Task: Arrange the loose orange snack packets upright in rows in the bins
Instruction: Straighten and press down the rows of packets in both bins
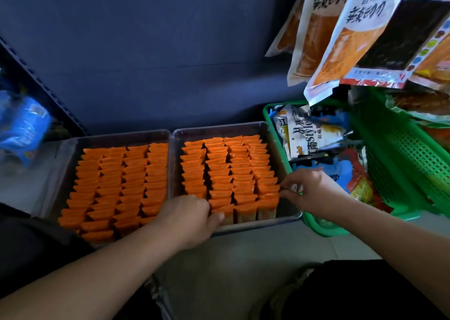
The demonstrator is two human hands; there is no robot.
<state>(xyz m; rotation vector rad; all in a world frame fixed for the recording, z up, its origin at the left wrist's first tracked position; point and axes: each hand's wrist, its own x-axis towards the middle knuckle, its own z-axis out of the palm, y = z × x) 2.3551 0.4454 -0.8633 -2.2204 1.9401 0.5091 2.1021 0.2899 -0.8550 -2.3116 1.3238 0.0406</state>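
Observation:
Two clear plastic bins sit side by side on the floor, the left bin (pixel 73 142) and the right bin (pixel 219 128). Both hold orange snack packets standing upright in several rows, one block in the left bin (pixel 114 183) and one in the right bin (pixel 231 171). My left hand (pixel 192 218) lies over the front left corner of the right bin, its fingers curled against the front packets of the leftmost rows. My right hand (pixel 309 192) is at the right edge of that bin, fingertips pinching the outermost packets of the front rows.
A green mesh basket (pixel 399 149) full of mixed snack bags stands right of the bins. Large snack bags (pixel 353 32) hang above it. A blue package (pixel 22 127) lies on a shelf at the left. A dark blue wall is behind.

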